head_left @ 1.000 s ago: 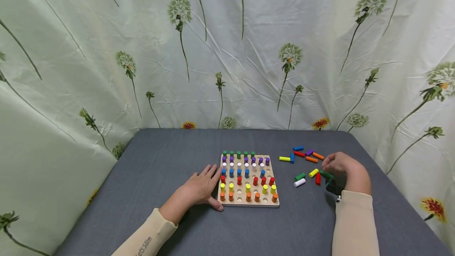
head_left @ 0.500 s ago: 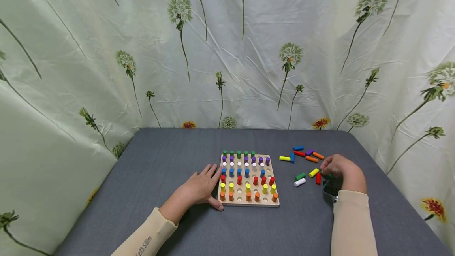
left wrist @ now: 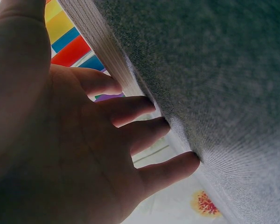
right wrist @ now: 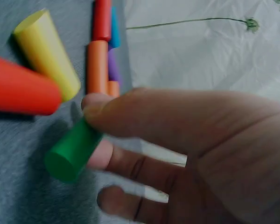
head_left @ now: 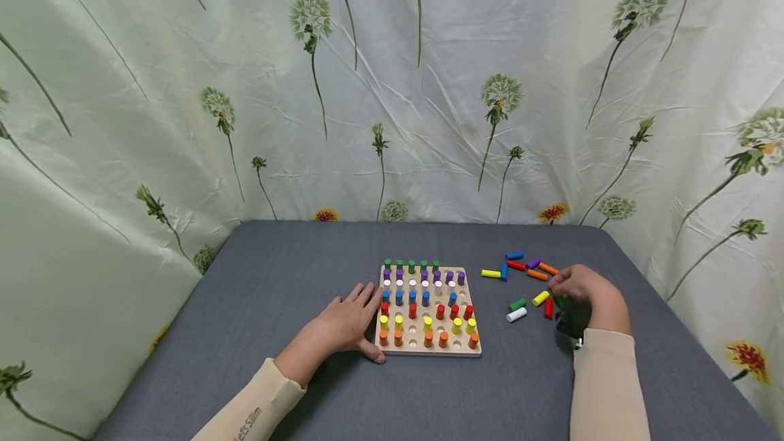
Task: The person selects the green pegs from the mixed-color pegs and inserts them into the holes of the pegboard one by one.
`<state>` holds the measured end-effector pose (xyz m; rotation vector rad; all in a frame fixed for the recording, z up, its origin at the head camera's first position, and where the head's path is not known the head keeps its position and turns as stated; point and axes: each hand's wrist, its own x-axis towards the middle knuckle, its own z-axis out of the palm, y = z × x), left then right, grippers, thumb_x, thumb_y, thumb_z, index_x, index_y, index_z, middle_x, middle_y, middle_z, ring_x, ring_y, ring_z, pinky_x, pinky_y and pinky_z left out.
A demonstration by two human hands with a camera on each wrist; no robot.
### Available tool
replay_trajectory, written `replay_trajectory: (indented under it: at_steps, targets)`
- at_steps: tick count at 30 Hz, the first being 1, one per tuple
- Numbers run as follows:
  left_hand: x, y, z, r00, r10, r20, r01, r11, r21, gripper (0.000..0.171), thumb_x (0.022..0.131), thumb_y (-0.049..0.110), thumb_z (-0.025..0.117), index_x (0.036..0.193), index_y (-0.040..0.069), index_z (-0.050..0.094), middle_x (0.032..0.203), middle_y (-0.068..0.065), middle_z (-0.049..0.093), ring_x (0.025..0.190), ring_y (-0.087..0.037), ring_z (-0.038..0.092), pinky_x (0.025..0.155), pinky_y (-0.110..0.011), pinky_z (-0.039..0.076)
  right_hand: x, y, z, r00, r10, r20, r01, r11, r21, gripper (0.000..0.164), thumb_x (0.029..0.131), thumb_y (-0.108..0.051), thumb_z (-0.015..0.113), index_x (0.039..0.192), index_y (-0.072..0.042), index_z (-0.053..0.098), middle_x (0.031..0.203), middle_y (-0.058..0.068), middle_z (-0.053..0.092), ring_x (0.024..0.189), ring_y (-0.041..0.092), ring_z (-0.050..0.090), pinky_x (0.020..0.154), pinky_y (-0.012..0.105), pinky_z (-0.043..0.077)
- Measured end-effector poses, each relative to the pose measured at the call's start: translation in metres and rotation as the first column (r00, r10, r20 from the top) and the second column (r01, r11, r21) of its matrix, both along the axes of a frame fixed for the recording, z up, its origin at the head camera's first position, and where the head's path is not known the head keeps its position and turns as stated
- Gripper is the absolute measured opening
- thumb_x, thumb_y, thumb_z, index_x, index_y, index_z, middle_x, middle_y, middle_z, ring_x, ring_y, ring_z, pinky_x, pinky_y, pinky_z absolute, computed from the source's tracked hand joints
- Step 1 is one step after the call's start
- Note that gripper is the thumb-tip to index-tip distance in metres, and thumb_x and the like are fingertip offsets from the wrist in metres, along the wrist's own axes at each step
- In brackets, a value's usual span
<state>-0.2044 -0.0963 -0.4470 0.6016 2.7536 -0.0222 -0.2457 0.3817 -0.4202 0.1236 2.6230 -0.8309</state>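
A wooden pegboard (head_left: pixel 429 352) lies on the table, with rows of green, purple, white, blue, red, yellow and orange pegs upright in it and some bare holes. My left hand (head_left: pixel 348 322) is spread along its left edge, fingertips down at the table in the left wrist view. At the right, my right hand (head_left: pixel 588 291) pinches a green peg (right wrist: pixel 72 151) between thumb and fingers, tilted in the right wrist view. Close by it lie a red peg (head_left: pixel 548 309) and a yellow peg (head_left: pixel 541 298).
Another green peg (head_left: pixel 517 304) and a white peg (head_left: pixel 516 314) lie between the board and my right hand. Farther back are several loose pegs, among them a yellow one (head_left: pixel 491 273) and an orange one (head_left: pixel 537 275). A flower-patterned curtain (head_left: pixel 392 87) hangs behind the table.
My right hand has moved slightly left over the loose pegs and has taken hold of the green peg there. The left hand and the pegboard have stayed still.
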Motion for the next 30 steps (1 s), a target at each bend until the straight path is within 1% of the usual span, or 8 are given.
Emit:
replay_trajectory:
  at_steps: [4,7,9,12,15,19,24,30]
  targets:
    - [0.000,0.000,-0.001,1.000,0.003,0.002,-0.003,1.000,0.002,0.129,0.074,0.078,0.081,0.170,0.014,0.024,0.177,-0.012,0.026,0.165,-0.033,0.026,0.124,-0.062,0.036,0.002,-0.005,0.010,0.995,0.052,-0.083,-0.050,0.999,0.022,0.032,0.102,-0.014,0.064,0.124,0.008,0.072,0.127,0.033,0.064,0.111,0.041,0.058,0.090,0.048,0.053]
    - [0.000,0.000,-0.001,1.000,0.004,0.003,-0.004,1.000,-0.003,0.129,0.074,0.079,0.081,0.170,0.014,0.024,0.177,-0.012,0.026,0.165,-0.033,0.026,0.124,-0.062,0.037,0.004,-0.010,0.019,0.985,0.074,-0.153,-0.075,0.997,0.000,0.034,0.105,-0.016,0.062,0.127,0.009,0.070,0.134,0.035,0.063,0.117,0.046,0.058,0.096,0.057,0.053]
    - [0.000,0.000,-0.001,1.000,0.005,0.005,-0.005,1.000,-0.005,0.129,0.074,0.079,0.080,0.171,0.015,0.023,0.177,-0.012,0.026,0.165,-0.032,0.026,0.124,-0.062,0.036,0.006,-0.014,0.025,0.979,0.073,-0.192,-0.078,0.997,-0.019,0.035,0.107,-0.018,0.062,0.129,0.007,0.070,0.132,0.033,0.065,0.116,0.044,0.060,0.094,0.054,0.053]
    - [0.000,-0.001,-0.002,1.000,0.008,0.010,-0.008,1.000,-0.005,0.129,0.074,0.079,0.080,0.171,0.015,0.023,0.178,-0.012,0.025,0.165,-0.032,0.025,0.124,-0.062,0.036,0.009,-0.023,0.032,0.969,0.066,-0.239,-0.083,0.995,-0.059,0.037,0.109,-0.022,0.060,0.134,0.004,0.068,0.129,0.027,0.067,0.109,0.037,0.061,0.086,0.044,0.052]
    - [0.001,-0.001,-0.003,1.000,0.009,0.014,-0.009,1.000,-0.004,0.129,0.074,0.079,0.080,0.171,0.016,0.023,0.178,-0.011,0.025,0.165,-0.032,0.025,0.125,-0.062,0.036,0.008,-0.033,0.035,0.956,0.054,-0.288,-0.087,0.991,-0.103,0.040,0.109,-0.026,0.060,0.138,0.001,0.066,0.128,0.025,0.068,0.106,0.034,0.063,0.082,0.038,0.052]
    - [0.002,-0.001,-0.003,1.000,0.002,0.009,-0.002,1.000,0.001,0.129,0.074,0.079,0.080,0.171,0.015,0.022,0.178,-0.012,0.025,0.165,-0.032,0.025,0.125,-0.062,0.036,0.004,-0.047,0.036,0.939,0.033,-0.343,-0.092,0.983,-0.156,0.041,0.109,-0.030,0.062,0.138,-0.003,0.066,0.127,0.024,0.069,0.105,0.035,0.063,0.078,0.037,0.054]
    - [0.002,-0.001,-0.002,1.000,-0.008,0.003,0.008,1.000,0.001,0.130,0.074,0.079,0.080,0.171,0.014,0.022,0.178,-0.012,0.024,0.165,-0.033,0.025,0.125,-0.062,0.036,0.001,-0.061,0.038,0.926,0.017,-0.377,-0.093,0.978,-0.185,0.039,0.108,-0.031,0.063,0.137,-0.005,0.068,0.125,0.023,0.069,0.097,0.031,0.061,0.072,0.036,0.052]
    - [-0.002,0.000,-0.003,1.000,0.009,0.004,-0.009,1.000,-0.008,0.130,0.074,0.079,0.080,0.171,0.016,0.021,0.178,-0.011,0.024,0.165,-0.032,0.024,0.125,-0.062,0.035,-0.003,-0.079,0.041,0.912,0.016,-0.409,-0.105,0.975,-0.197,0.036,0.108,-0.030,0.064,0.134,-0.006,0.070,0.123,0.018,0.070,0.104,0.034,0.062,0.078,0.035,0.053]
